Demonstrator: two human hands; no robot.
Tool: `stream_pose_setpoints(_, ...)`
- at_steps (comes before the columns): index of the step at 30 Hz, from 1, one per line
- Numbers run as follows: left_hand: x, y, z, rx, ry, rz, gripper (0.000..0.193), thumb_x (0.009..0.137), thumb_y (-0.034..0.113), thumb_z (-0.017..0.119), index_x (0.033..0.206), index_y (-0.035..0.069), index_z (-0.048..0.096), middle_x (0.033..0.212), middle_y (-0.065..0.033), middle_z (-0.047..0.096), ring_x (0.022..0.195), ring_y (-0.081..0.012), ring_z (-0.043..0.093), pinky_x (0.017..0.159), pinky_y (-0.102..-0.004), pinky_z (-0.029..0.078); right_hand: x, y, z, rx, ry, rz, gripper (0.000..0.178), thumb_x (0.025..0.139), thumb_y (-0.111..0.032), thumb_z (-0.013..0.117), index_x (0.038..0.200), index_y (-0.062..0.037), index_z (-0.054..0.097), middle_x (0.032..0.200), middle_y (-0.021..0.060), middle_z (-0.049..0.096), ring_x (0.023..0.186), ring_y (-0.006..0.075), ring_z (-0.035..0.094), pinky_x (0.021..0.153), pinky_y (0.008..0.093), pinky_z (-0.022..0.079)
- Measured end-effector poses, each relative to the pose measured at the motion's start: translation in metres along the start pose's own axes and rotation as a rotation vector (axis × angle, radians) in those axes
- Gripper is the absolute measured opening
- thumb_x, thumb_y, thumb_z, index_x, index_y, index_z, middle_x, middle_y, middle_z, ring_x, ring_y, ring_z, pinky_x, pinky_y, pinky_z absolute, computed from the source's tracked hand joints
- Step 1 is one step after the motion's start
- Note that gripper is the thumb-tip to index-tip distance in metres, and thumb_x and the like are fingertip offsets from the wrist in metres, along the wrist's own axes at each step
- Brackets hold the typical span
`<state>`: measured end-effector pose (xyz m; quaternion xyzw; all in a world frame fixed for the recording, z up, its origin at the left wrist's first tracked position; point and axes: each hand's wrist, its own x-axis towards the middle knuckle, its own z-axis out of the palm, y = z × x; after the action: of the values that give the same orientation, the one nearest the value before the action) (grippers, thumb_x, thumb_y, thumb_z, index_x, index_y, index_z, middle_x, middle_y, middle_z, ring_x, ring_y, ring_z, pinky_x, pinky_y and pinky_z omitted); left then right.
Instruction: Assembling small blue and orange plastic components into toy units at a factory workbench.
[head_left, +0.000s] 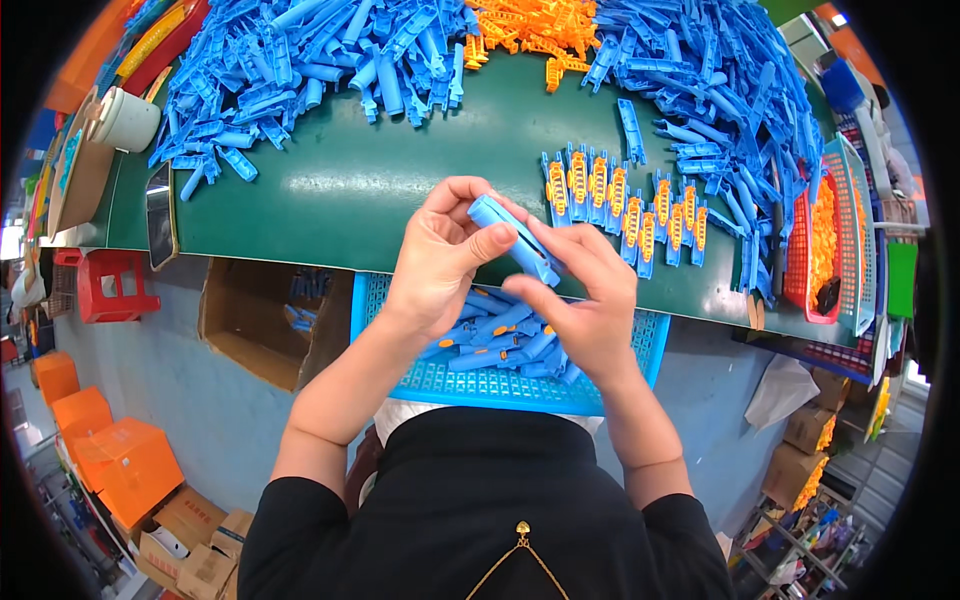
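Observation:
Between both hands, above the table's near edge, a blue plastic casing [512, 238] is held at a slant with a dark slot along its length. My left hand [440, 250] grips its upper end, thumb on top. Around its lower end close the fingers of my right hand [590, 290]. Just beyond my right hand lie rows of blue half-shells with orange inserts [600, 188]. Below the hands, a light blue basket [480, 385] holds several closed blue pieces with orange spots [500, 345].
Heaps of blue plastic parts [320, 60] cover the green table [330, 190] at the back, with orange pieces [530, 25] between them. A phone [161, 215] lies at the left edge. Red basket [812, 250] stands right; a cardboard box [260, 330] sits below the table, near a red stool [115, 285].

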<state>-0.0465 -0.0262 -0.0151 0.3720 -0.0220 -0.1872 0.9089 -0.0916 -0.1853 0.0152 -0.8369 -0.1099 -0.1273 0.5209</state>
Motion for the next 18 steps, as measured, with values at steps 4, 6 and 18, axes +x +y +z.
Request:
stream_pose_setpoints(4, -0.001, -0.003, -0.002, -0.028, -0.041, 0.052, 0.034, 0.082, -0.001, 0.074, 0.107, 0.005, 0.052, 0.102, -0.0104, 0.067, 0.093, -0.0128, 0.064, 0.083, -0.0263, 0.053, -0.004, 0.004, 0.005, -0.099, 0.094, -0.103, 0.038, 0.073, -0.003, 0.079, 0.110, 0.0010, 0.069, 0.088, 0.0114, 0.066, 0.078, 0.0202, 0.065, 0.069, 0.0285, 0.051)
stream_pose_setpoints(6, -0.003, -0.004, -0.002, -0.001, -0.038, 0.074, 0.033, 0.082, -0.001, 0.074, 0.107, 0.005, 0.052, 0.102, -0.0110, 0.066, 0.094, -0.0132, 0.064, 0.084, -0.0267, 0.053, -0.004, 0.002, 0.005, -0.142, 0.079, -0.110, 0.034, 0.074, -0.002, 0.078, 0.106, 0.0016, 0.070, 0.086, 0.0128, 0.067, 0.074, 0.0226, 0.065, 0.067, 0.0294, 0.051)
stream_pose_setpoints(18, -0.005, -0.001, -0.001, 0.745, -0.104, 0.611, 0.033, 0.073, -0.003, 0.078, 0.101, 0.003, 0.061, 0.100, -0.0123, 0.066, 0.094, -0.0228, 0.065, 0.082, -0.0341, 0.054, 0.002, 0.017, -0.013, 0.757, 0.081, 0.407, 0.027, 0.079, 0.008, 0.071, 0.104, 0.0041, 0.062, 0.118, 0.0201, 0.062, 0.104, 0.0195, 0.063, 0.093, 0.0312, 0.050)
